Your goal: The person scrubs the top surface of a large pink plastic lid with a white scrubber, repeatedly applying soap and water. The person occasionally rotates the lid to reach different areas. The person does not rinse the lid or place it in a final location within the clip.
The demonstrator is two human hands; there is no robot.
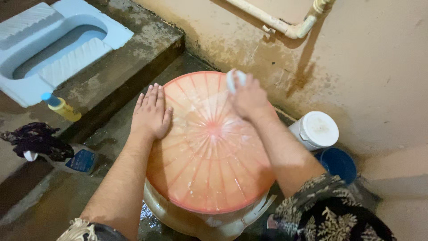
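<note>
A round orange plastic lid (209,160) with ribs running out from its middle lies wet and soapy on top of a pale bucket (187,221). My left hand (151,114) rests flat, fingers together, on the lid's left edge. My right hand (249,100) presses on the far part of the lid, closed around a small pale blue-white scrubbing piece (235,79) that sticks out above the fingers.
A blue squat toilet pan (40,44) sits in a raised concrete step at the upper left. A yellow bottle with a blue cap (62,107), a dark cloth (35,138) and a blue-labelled bottle (80,160) lie at the left. A white tub (316,129) and a blue container (339,163) stand by the stained wall.
</note>
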